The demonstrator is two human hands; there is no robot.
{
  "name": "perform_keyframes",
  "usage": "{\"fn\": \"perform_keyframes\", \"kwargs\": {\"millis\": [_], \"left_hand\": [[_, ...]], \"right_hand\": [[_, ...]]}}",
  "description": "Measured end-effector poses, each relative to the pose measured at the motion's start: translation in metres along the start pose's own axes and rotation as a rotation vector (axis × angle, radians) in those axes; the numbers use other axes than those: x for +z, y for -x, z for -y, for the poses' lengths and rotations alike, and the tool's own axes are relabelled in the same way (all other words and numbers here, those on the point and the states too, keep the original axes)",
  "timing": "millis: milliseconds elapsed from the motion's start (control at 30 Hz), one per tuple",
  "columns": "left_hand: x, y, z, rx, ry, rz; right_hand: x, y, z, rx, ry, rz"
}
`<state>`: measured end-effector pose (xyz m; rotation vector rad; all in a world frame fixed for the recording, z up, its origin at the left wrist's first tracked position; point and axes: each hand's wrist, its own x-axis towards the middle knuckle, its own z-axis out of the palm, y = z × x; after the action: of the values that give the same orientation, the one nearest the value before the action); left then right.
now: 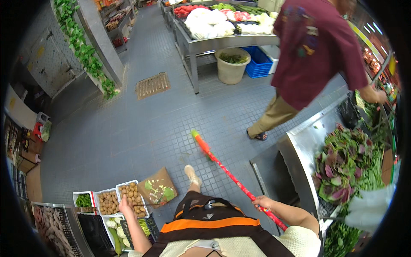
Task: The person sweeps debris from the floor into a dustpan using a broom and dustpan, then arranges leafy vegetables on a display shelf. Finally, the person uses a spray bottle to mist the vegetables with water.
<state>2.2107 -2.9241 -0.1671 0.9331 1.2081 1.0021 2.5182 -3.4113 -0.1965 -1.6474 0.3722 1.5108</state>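
So the right hand (263, 203) is wrapped tight around a long red pole (233, 177). The pole slants forward and left from that grip, with its green-and-orange end out over the grey tiles (171, 124). Left hand (126, 206) looks closed on a thin dark rod (144, 204), which leads right from the fist to a brown pan (170, 183) with leafy scraps in it. Potatoes (108, 203) sit in white crates just beside the left fist. Leafy greens (342, 167) are piled right of the pole grip, and someone in a maroon shirt (314, 55) is ahead of it.
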Motion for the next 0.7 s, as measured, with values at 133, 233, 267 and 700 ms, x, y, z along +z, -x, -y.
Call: {"fn": "perform_keyframes", "kwargs": {"millis": [133, 233, 267, 700], "left_hand": [[0.066, -0.103, 0.026, -0.014, -0.043, 0.020], [0.129, -0.163, 0.031, -0.100, -0.138, 0.096], [0.158, -0.183, 0.032, -0.098, -0.178, 0.143], [0.375, -0.318, -0.016, -0.428, -0.371, 0.180]], "right_hand": [[0.022, -0.035, 0.099, -0.029, -0.176, 0.030], [0.039, -0.054, 0.172, -0.029, -0.230, -0.027], [0.037, -0.064, 0.197, -0.044, -0.252, -0.025], [0.011, -0.188, 0.455, -0.186, -0.132, -0.296]]}}
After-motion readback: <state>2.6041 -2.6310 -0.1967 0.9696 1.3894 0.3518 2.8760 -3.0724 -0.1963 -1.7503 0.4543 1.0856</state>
